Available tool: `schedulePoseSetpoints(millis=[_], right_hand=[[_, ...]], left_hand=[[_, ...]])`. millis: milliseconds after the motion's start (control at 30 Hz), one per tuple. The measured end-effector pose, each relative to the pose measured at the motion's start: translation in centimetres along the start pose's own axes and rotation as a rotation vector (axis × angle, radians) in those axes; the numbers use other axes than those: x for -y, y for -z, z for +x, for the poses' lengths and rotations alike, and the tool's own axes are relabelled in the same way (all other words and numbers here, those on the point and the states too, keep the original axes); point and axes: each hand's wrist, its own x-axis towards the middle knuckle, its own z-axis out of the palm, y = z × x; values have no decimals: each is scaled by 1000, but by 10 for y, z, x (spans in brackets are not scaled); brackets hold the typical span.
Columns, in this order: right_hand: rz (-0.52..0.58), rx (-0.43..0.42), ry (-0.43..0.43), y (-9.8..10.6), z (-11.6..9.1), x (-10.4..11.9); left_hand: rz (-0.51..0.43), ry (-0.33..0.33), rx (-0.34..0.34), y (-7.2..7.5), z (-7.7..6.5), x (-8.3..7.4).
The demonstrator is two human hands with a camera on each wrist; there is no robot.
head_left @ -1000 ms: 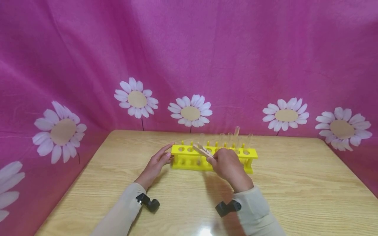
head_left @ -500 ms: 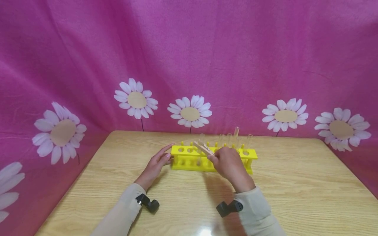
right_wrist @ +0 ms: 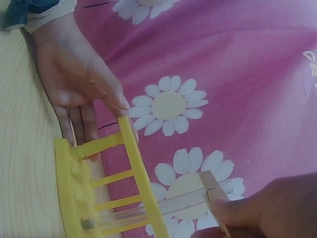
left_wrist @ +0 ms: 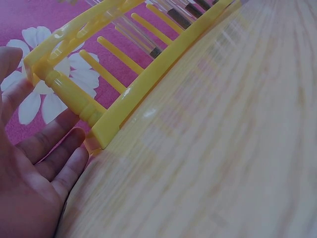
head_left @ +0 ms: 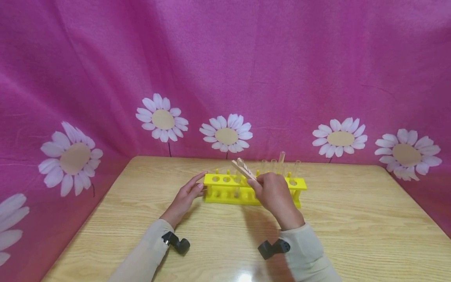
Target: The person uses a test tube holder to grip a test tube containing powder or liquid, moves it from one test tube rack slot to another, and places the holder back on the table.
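A yellow test tube rack (head_left: 222, 201) stands on the wooden table. My left hand (head_left: 184, 199) rests at its left end, and the left wrist view shows the fingers (left_wrist: 49, 144) extended against the end post. My right hand (head_left: 276, 197) pinches a wooden test tube clamp (head_left: 243, 168) above the rack. In the right wrist view the clamp (right_wrist: 213, 193) sits across a clear test tube (right_wrist: 183, 202) near its top. That tube stands in the rack, its dark lower tip (right_wrist: 87, 224) at the base.
Several other clear tubes rise from the rack's right half, including a taller one (head_left: 282, 157), partly behind my right hand. Two holes (head_left: 221, 179) at the rack's left hold no tube. A pink cloth (head_left: 282, 78) with white flowers hangs behind the table (head_left: 211, 243).
The clamp in my right hand has risen from close over the rack's top to the tube's upper end. My left hand has stayed at the rack's end.
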Motion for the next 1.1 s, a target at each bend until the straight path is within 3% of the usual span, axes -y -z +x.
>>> schedulePoseSetpoints(millis=[267, 533, 1100], right_hand=[[38, -42, 21, 0, 0, 0], [49, -51, 10, -1, 0, -1], [30, -120, 32, 16, -1, 1]], left_hand=[[-5, -9, 13, -1, -1, -2], [-13, 22, 8, -1, -1, -1], [-3, -28, 3, 0, 1, 1]])
